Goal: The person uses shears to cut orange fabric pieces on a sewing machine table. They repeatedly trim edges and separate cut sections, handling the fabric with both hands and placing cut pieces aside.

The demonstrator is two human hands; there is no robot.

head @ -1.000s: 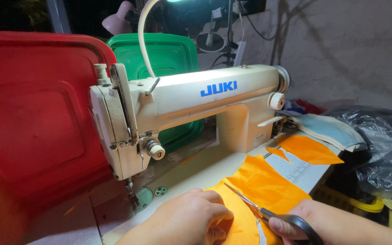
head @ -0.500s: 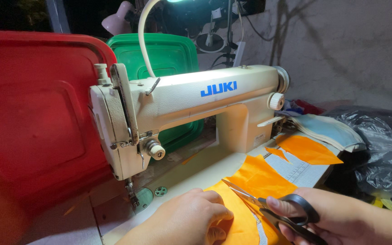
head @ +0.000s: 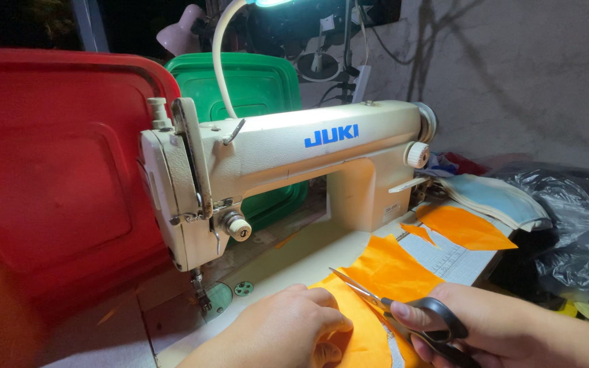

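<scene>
**Scissors at the orange cloth, beside the sewing machine**

At far left a red tub (head: 56, 170) leans behind the bench (head: 288, 262), with a green tub (head: 260, 88) just beside it, both out of my way. The cream sewing machine (head: 274, 163) sits in the middle, its needle end near my left hand (head: 281, 334). That hand lies flat on the orange cloth (head: 383, 286), fingers bent, pressing it to the bench so it will not slide. My right hand (head: 512, 334) is clamped through the black handles of the scissors (head: 403, 313), blades slightly parted, tips resting on the cloth close to my left fingers. More orange pieces (head: 465, 228) lie farther right, beside a pale folded stack (head: 499, 201) and a dark plastic bag (head: 574, 225).
</scene>
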